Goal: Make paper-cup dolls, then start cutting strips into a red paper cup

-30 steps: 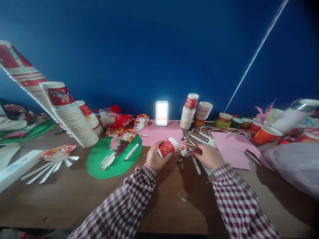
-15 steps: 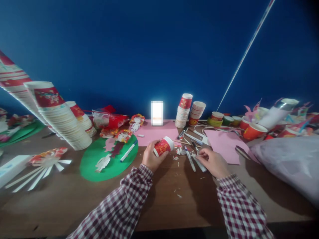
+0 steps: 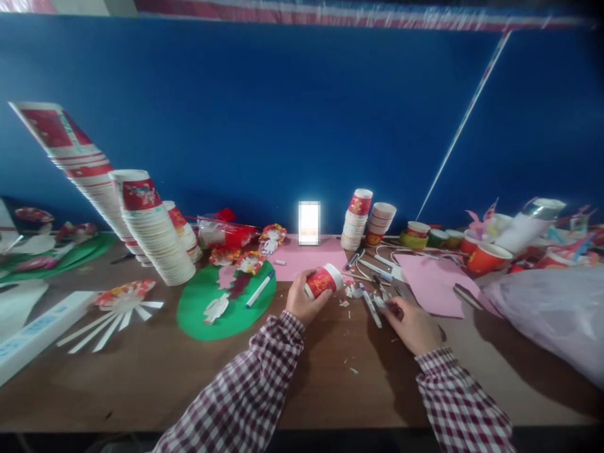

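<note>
- Head view: the left hand (image 3: 304, 301), at the centre of the frame, has its fingers curled around the red paper cup (image 3: 321, 282).
- The cup lies tipped over, long axis slanting gently, white-banded end pointing right and slightly up.
- Right of centre, the right hand (image 3: 414, 326) has its fingers bent close together beside a marker (image 3: 370, 306) on the counter (image 3: 330, 396); whether they grip anything, I cannot tell.

Craft workspace: paper cutouts (image 3: 216, 308), markers (image 3: 260, 289), stacked cups (image 3: 158, 236).

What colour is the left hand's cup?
The cup is red with gold print, white at one end; head view.
</note>
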Action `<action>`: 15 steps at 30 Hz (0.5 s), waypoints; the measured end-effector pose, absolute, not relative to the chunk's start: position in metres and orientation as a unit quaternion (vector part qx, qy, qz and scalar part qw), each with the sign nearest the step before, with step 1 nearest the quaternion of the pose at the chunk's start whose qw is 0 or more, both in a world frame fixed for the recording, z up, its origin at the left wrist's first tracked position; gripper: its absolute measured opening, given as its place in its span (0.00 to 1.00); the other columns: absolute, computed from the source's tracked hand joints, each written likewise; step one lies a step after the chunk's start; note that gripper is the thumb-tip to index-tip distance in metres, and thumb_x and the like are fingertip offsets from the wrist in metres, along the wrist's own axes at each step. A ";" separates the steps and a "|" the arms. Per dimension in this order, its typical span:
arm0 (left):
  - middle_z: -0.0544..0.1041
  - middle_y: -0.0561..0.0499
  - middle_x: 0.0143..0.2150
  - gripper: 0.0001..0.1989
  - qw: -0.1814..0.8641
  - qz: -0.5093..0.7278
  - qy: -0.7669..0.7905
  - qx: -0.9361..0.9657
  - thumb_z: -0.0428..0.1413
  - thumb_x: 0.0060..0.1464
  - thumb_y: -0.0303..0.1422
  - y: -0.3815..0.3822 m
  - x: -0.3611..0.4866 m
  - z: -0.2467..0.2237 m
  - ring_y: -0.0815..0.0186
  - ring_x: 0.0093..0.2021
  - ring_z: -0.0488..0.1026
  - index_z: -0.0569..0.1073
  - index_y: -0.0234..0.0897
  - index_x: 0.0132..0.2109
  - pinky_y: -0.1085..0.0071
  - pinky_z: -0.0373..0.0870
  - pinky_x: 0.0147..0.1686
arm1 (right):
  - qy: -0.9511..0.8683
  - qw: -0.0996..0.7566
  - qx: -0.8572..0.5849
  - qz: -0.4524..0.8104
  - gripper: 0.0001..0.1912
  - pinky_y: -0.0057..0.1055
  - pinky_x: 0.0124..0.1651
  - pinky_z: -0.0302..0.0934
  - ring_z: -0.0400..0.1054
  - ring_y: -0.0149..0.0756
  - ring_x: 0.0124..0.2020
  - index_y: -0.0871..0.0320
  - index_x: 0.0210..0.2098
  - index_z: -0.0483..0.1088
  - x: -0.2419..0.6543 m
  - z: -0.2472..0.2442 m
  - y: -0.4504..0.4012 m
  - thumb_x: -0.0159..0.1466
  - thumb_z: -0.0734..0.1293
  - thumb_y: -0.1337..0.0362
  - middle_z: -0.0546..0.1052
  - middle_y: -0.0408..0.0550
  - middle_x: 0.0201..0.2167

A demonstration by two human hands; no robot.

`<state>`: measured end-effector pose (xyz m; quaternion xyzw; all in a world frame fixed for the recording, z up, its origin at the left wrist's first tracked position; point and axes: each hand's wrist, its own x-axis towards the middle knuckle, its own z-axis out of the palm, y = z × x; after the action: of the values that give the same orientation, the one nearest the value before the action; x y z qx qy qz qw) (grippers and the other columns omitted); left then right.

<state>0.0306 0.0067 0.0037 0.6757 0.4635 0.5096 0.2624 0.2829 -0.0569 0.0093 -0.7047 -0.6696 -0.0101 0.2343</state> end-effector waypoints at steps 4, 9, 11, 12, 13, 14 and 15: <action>0.73 0.47 0.45 0.24 0.279 0.511 0.450 0.677 0.60 0.43 0.36 0.004 0.031 0.009 0.62 0.42 0.72 0.66 0.37 0.49 0.63 0.69 0.43 | -0.636 0.299 -0.711 -0.037 0.16 0.30 0.29 0.60 0.71 0.38 0.28 0.55 0.34 0.70 0.279 0.008 -0.059 0.60 0.60 0.51 0.77 0.47 0.30; 0.74 0.47 0.44 0.24 0.303 0.510 0.433 0.678 0.60 0.42 0.36 0.001 0.033 0.014 0.63 0.39 0.72 0.67 0.36 0.47 0.65 0.70 0.41 | -0.622 0.412 -0.665 -0.031 0.15 0.31 0.38 0.63 0.70 0.37 0.33 0.59 0.37 0.69 0.261 0.020 -0.061 0.62 0.59 0.56 0.77 0.51 0.34; 0.74 0.47 0.42 0.24 0.323 0.504 0.426 0.678 0.60 0.42 0.36 0.000 0.034 0.013 0.63 0.38 0.72 0.67 0.36 0.48 0.65 0.70 0.40 | -0.641 0.429 -0.636 0.012 0.14 0.30 0.38 0.63 0.70 0.37 0.34 0.58 0.37 0.69 0.246 0.030 -0.057 0.62 0.60 0.55 0.76 0.51 0.35; 0.74 0.47 0.42 0.24 0.333 0.500 0.423 0.678 0.60 0.43 0.36 0.000 0.034 0.012 0.63 0.38 0.72 0.66 0.35 0.48 0.66 0.70 0.40 | -0.653 0.432 -0.622 0.034 0.13 0.30 0.37 0.63 0.70 0.36 0.34 0.58 0.37 0.69 0.237 0.036 -0.054 0.61 0.61 0.55 0.76 0.50 0.35; 0.75 0.47 0.41 0.24 0.341 0.498 0.420 0.678 0.60 0.43 0.37 0.000 0.033 0.011 0.63 0.38 0.72 0.66 0.35 0.48 0.66 0.70 0.39 | -0.661 0.435 -0.609 0.052 0.13 0.30 0.36 0.63 0.70 0.36 0.33 0.57 0.38 0.70 0.229 0.042 -0.049 0.60 0.63 0.55 0.76 0.49 0.35; 0.74 0.47 0.41 0.25 0.348 0.496 0.418 0.677 0.60 0.43 0.38 0.001 0.033 0.010 0.63 0.37 0.72 0.67 0.35 0.48 0.67 0.70 0.39 | -0.671 0.433 -0.596 0.081 0.14 0.30 0.36 0.63 0.70 0.36 0.33 0.57 0.38 0.70 0.221 0.047 -0.044 0.58 0.64 0.54 0.76 0.49 0.35; 0.74 0.46 0.41 0.25 0.353 0.497 0.416 0.675 0.60 0.43 0.38 0.001 0.033 0.010 0.63 0.37 0.72 0.67 0.34 0.48 0.67 0.70 0.39 | -0.687 0.423 -0.577 0.127 0.15 0.29 0.35 0.63 0.69 0.35 0.32 0.57 0.37 0.70 0.215 0.051 -0.039 0.57 0.66 0.53 0.76 0.48 0.34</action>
<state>0.0326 0.0015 0.0095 0.6753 0.4157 0.4968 0.3526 0.2150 -0.0389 0.0509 -0.5773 -0.6868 0.1265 0.4230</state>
